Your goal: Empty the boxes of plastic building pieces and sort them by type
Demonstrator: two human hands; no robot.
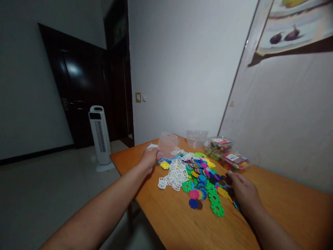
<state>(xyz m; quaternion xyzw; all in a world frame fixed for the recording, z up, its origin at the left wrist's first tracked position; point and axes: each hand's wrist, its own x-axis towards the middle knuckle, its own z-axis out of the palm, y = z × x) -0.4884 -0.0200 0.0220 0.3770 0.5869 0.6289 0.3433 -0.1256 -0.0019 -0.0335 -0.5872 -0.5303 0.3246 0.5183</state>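
Note:
My left hand (149, 158) is closed on the edge of a clear plastic lid (168, 144), tilted up over the far left side of a pile. That pile holds white openwork plastic pieces (177, 172) and many notched plastic discs (201, 178) in blue, green, yellow, pink and brown. At the pile's right edge my right hand (243, 190) is closed, its fingertips on a dark brown notched disc (227, 180). Several green discs (214, 198) lie in a row between the hands, with a blue disc (193, 203) at the near edge of the pile.
A clear open tub (197, 139) stands at the table's far edge. Beside it are two clear boxes of colourful pieces, one farther back (220, 143) and one nearer (236, 160). The wooden table (179, 222) borders the wall; a white tower fan (100, 135) stands on the floor at left.

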